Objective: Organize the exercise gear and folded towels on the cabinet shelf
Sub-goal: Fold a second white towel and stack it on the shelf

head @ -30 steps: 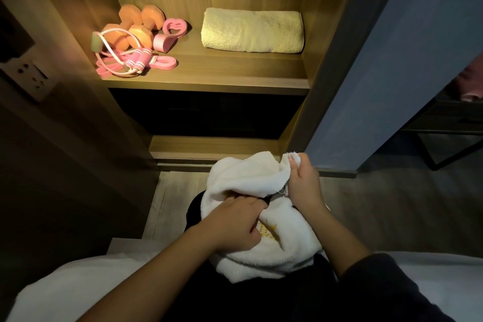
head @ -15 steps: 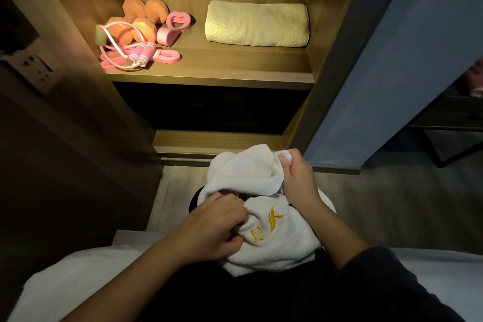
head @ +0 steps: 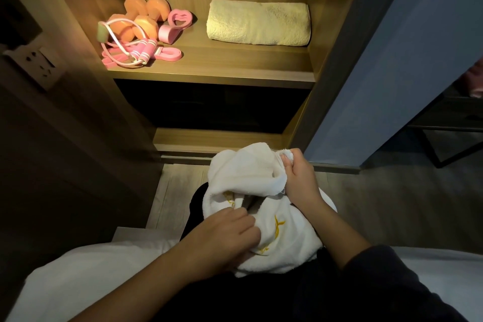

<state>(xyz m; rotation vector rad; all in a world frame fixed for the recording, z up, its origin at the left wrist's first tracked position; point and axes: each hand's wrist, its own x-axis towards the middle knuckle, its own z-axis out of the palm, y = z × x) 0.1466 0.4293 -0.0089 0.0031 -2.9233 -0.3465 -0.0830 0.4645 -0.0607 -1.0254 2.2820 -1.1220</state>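
Observation:
A crumpled white towel (head: 264,191) with yellow embroidery lies bunched on my lap. My right hand (head: 300,178) grips its upper right corner. My left hand (head: 230,232) pinches a fold near the towel's lower left. On the lit cabinet shelf (head: 217,73) a folded cream towel (head: 258,22) lies at the right. At the shelf's left sit orange dumbbells (head: 141,18), a pink hand gripper (head: 173,25) and a pink jump rope with bands (head: 133,52).
An open blue cabinet door (head: 407,60) stands at the right. A wall socket (head: 39,65) is on the dark panel at the left. Below the shelf is a dark compartment (head: 209,107). White bedding (head: 91,269) lies under me.
My left hand has slid down and left along the towel, uncovering more embroidery. My right hand keeps its grip on the corner. The camera view shifted slightly.

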